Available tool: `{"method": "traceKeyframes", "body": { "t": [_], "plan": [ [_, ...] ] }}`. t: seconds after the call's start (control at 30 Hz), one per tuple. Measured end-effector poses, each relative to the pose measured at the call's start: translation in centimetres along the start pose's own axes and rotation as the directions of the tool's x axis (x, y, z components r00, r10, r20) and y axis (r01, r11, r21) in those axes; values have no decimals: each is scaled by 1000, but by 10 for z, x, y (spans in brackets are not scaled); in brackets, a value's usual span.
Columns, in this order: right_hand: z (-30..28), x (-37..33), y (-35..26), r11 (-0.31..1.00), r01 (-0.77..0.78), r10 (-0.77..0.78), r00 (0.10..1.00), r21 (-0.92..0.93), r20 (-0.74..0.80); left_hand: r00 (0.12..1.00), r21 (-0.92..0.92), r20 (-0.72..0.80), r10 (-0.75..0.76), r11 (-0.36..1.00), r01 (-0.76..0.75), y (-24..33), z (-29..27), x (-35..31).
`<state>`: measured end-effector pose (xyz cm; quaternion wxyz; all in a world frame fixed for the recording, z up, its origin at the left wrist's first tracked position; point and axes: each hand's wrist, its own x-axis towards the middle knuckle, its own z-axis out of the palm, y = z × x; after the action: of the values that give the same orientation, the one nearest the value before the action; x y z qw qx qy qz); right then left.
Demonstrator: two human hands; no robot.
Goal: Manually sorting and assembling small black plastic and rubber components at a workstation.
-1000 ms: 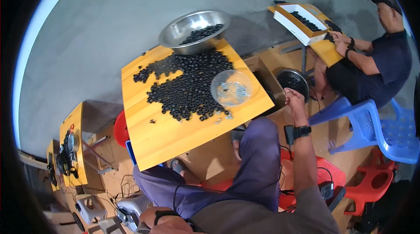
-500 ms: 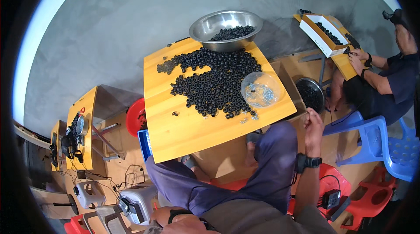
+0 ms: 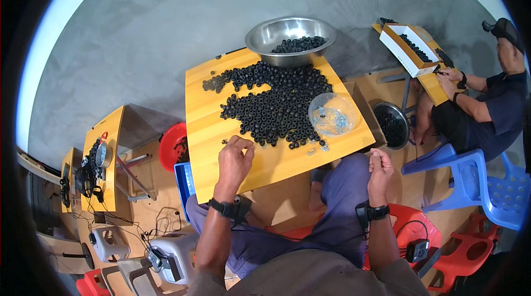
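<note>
Above the near part of the yellow table (image 3: pixel 287 166) is my left hand (image 3: pixel 234 162), its fingers curled in. It is beside the near edge of a spread of small black ring-shaped parts (image 3: pixel 276 109). My right hand (image 3: pixel 380 174) is off the table's near right corner, above my knee, with fingertips pressed together. Whatever either hand may hold is too small or hidden to make out. Right of the black parts stands a clear plastic bowl (image 3: pixel 345 109) with small shiny pieces in it. Several more shiny pieces (image 3: pixel 318 150) lie at its near side.
A steel basin (image 3: pixel 254 41) holding black parts stands at the table's far edge. On the floor are a red basin (image 3: pixel 166 146), a blue crate (image 3: pixel 181 185) and a dark-filled metal bowl (image 3: pixel 406 124). A co-worker (image 3: pixel 498 97) sits right, near a white box (image 3: pixel 398 52) and blue chair (image 3: pixel 470 177).
My left hand has risen from my lap to the table beside the black parts. My right hand has come slightly left and nearer. The co-worker's hands have shifted a little.
</note>
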<state>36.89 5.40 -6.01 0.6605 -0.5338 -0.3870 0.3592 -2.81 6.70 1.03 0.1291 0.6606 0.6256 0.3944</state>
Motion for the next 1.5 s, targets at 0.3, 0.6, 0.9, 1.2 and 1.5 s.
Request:
{"method": "traceKeyframes", "body": {
  "t": [0.3, 0.6, 0.9, 1.2, 1.5],
  "plan": [
    [-4, 1, 0, 999, -4, 6, 999, 53, -32, 952, 216, 206, 225, 939, -268, -16, 26, 20],
    [1, -1, -4, 999, -33, 35, 998, 28, -50, 969, 257, 178, 174, 942, -216, -26, 24, 13],
    [35, -29, -28, 992, -115, 107, 987, 61, 116, 985, 224, 156, 71, 969, -106, -24, 6, -15],
    [111, -105, -37, 769, -634, 467, 472, -81, 748, 898, -301, 339, 282, 936, -180, 55, -12, -55],
    [105, -116, -29, 497, -867, 513, 263, -33, 817, 902, -360, 362, 235, 928, -97, 64, -10, -81]
  ]
}}
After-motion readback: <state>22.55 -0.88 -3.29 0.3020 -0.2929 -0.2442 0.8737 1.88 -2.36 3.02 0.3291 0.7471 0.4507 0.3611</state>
